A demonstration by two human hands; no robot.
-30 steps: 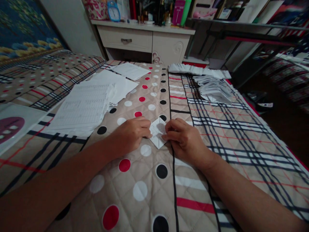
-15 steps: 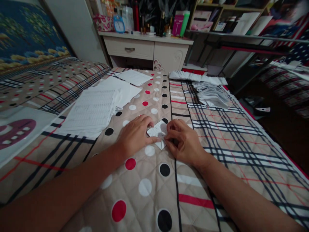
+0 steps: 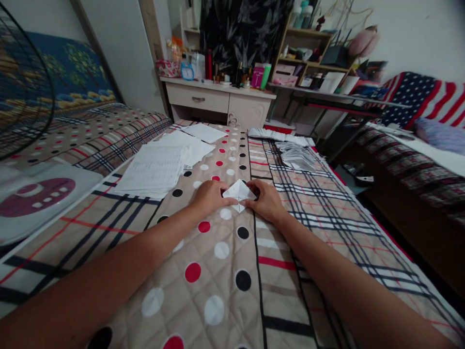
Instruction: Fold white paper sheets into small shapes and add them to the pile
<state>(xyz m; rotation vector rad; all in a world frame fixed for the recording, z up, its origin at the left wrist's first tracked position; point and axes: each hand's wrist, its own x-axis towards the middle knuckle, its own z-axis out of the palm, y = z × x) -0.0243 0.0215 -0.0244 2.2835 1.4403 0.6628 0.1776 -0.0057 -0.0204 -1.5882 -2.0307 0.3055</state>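
Observation:
A small folded piece of white paper point(image 3: 239, 190), diamond-shaped with a crease down its middle, is held between my two hands just over the bedspread point(image 3: 214, 271). My left hand point(image 3: 209, 196) pinches its left corner, thumb on the near side. On the opposite corner my right hand point(image 3: 267, 198) grips in the same way, thumb toward me. Fingertips behind the paper are partly hidden.
Printed sheets point(image 3: 150, 167) lie in a pile at the left, with blank paper point(image 3: 203, 132) beyond. Folded paper pieces point(image 3: 296, 156) and a long row of them point(image 3: 279, 136) lie at the far right. A plastic bag point(image 3: 39, 198) is at the left edge, near a fan point(image 3: 51, 92).
Both hands have shifted from working at the paper's folds to holding its left and right corners, and the paper now shows a smooth diamond face. The camera view has tilted up.

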